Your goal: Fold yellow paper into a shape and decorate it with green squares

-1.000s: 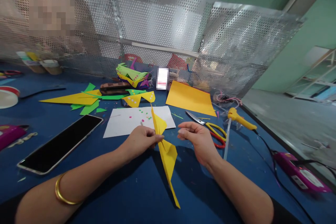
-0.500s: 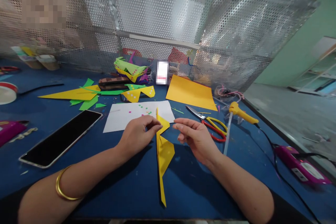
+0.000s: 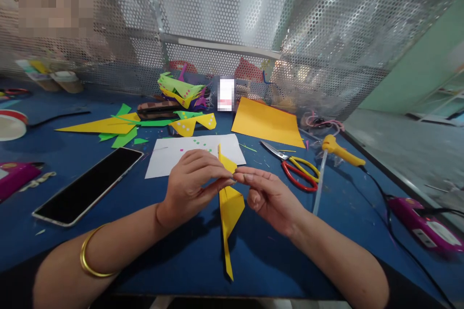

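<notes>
A folded yellow paper cut-out with a notched edge stands on its long side across the blue table, pointing toward me. Over its notch the fingertips of both hands meet. My left hand is closed in a pinch, its thumb and fingers hiding part of the paper. From the other side my right hand comes in with thumb and forefinger pinched. Whatever sits between the fingertips is too small to make out. Just beyond, a white sheet bears tiny green and pink paper bits.
Red-and-yellow-handled scissors and a yellow glue gun lie to the right, near a purple power strip. A phone rests at left. Behind are a dotted yellow paper mask, an orange-yellow sheet and green scraps.
My left hand has moved right, from the paper's upper edge to the right fingertips, and the two now touch. The cut-out stays in about the same place; the view has shifted slightly.
</notes>
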Demonstrator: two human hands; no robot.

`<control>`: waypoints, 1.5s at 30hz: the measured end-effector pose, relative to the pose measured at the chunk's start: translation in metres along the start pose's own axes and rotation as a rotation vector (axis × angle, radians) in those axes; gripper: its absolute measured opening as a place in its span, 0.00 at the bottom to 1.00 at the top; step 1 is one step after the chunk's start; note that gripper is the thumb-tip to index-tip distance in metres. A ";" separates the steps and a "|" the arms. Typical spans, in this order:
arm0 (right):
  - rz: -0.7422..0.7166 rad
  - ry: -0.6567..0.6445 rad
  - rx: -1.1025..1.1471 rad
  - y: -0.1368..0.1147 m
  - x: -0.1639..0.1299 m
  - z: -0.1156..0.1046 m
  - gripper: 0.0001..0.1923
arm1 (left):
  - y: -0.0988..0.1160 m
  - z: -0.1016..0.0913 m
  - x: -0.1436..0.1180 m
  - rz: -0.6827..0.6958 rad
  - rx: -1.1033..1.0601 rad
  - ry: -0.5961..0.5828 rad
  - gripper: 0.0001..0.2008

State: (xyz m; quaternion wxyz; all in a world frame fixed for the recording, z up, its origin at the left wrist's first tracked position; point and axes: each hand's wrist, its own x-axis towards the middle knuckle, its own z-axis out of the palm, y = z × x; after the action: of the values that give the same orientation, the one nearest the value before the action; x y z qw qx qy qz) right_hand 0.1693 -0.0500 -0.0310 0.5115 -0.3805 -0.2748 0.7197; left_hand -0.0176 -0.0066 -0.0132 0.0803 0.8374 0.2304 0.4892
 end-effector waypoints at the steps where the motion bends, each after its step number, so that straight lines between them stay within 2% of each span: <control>1: 0.001 -0.011 0.002 0.000 -0.001 0.000 0.10 | 0.000 0.000 0.000 0.007 0.018 -0.002 0.02; 3: 0.004 -0.022 -0.001 0.001 -0.001 0.001 0.10 | 0.000 -0.001 0.001 0.040 0.057 -0.016 0.02; 8: -0.019 -0.042 -0.037 0.000 -0.001 0.000 0.11 | -0.003 -0.001 0.001 0.229 0.170 -0.001 0.03; 11: -0.060 -0.048 -0.091 0.001 0.000 -0.001 0.11 | -0.004 0.000 0.002 0.257 0.187 -0.026 0.03; 17: -0.087 -0.006 -0.212 0.001 -0.001 -0.002 0.10 | -0.009 0.000 0.004 0.198 0.166 -0.221 0.06; 20: -0.084 0.014 -0.229 0.001 -0.001 -0.001 0.10 | -0.010 0.000 0.003 0.196 0.173 -0.250 0.07; 26: -0.074 0.041 -0.157 -0.001 0.001 -0.002 0.11 | -0.012 0.002 0.001 0.062 0.077 -0.228 0.08; 30: -0.058 0.034 -0.118 -0.003 0.001 -0.004 0.11 | -0.011 0.002 0.000 -0.113 0.031 -0.151 0.08; 33: -0.046 0.019 -0.091 -0.002 0.000 -0.005 0.11 | -0.008 0.002 -0.002 -0.206 0.019 -0.118 0.13; 37: -0.038 -0.039 -0.077 -0.001 -0.001 -0.005 0.12 | -0.007 0.002 -0.003 -0.038 0.043 -0.042 0.07; 41: -0.013 -0.107 -0.051 -0.002 -0.003 -0.003 0.13 | -0.010 0.003 -0.002 0.157 0.134 -0.069 0.03; 43: 0.000 -0.137 -0.039 -0.003 -0.004 -0.002 0.14 | -0.011 0.003 -0.002 0.200 0.167 -0.054 0.02; 45: 0.010 -0.170 -0.020 -0.004 -0.006 -0.002 0.15 | -0.011 0.003 -0.001 0.187 0.158 -0.046 0.02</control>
State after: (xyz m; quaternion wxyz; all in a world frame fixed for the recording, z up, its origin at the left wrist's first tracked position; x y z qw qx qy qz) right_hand 0.1747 -0.0539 -0.0275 0.4789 -0.3245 -0.3225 0.7493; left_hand -0.0190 0.0031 -0.0199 -0.0269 0.8698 0.1872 0.4557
